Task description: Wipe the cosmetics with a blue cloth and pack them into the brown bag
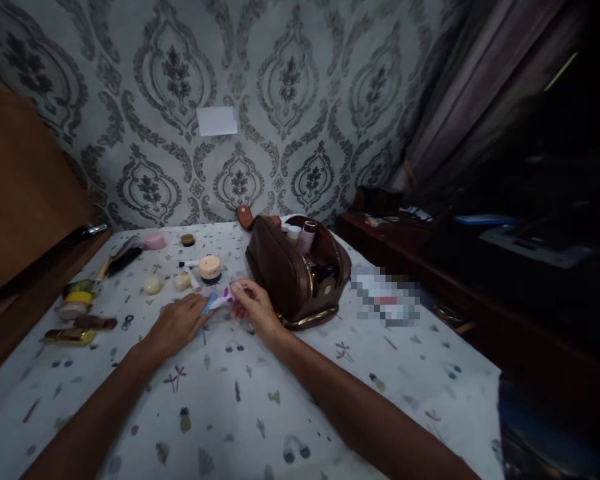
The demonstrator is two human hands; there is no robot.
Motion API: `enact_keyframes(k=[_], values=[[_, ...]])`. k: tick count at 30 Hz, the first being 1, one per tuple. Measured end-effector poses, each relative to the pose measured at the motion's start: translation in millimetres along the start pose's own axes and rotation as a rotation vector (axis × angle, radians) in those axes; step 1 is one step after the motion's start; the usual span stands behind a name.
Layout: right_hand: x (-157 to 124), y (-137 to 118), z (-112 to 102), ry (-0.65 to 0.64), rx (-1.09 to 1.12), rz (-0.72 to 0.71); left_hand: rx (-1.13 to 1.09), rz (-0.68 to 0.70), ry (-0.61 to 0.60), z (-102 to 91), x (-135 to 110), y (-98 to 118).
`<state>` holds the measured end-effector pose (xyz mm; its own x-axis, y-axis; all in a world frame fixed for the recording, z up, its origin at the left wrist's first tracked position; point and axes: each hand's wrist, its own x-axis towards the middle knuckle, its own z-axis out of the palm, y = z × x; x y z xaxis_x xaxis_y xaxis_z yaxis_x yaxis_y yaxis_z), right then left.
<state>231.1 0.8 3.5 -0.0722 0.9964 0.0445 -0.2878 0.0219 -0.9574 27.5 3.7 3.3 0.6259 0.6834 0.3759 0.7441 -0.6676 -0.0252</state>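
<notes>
Fingers of left hand and right hand pinch opposite ends of a slim blue-and-white item, possibly a tube. A brown bag stands nearby.

We can read no lettering, brand or number across the surface: purple marks on the slim white-and-blue item are too small for us, faint marks on the cream-lidded jar blur beyond our reading, and pixelation covers the object at right.
</notes>
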Motion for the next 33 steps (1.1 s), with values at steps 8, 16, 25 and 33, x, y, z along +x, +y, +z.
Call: enact_keyframes(k=[8,16,25,33], values=[[-3,-13,-2,0.004,-0.022,-0.122,-0.277,-0.126,0.086,-11.6,6,7],[-29,-46,4,0.045,-0.231,-0.313,-0.455,-0.244,0.132,-30.1,15,24],[-65,-111,-26,0.060,-0.451,-0.565,-0.684,-0.174,0.113,-55.1,39,67],[-88,-186,-70,0.291,-0.443,-0.729,-0.566,0.115,0.217,-75.2,87,113]])
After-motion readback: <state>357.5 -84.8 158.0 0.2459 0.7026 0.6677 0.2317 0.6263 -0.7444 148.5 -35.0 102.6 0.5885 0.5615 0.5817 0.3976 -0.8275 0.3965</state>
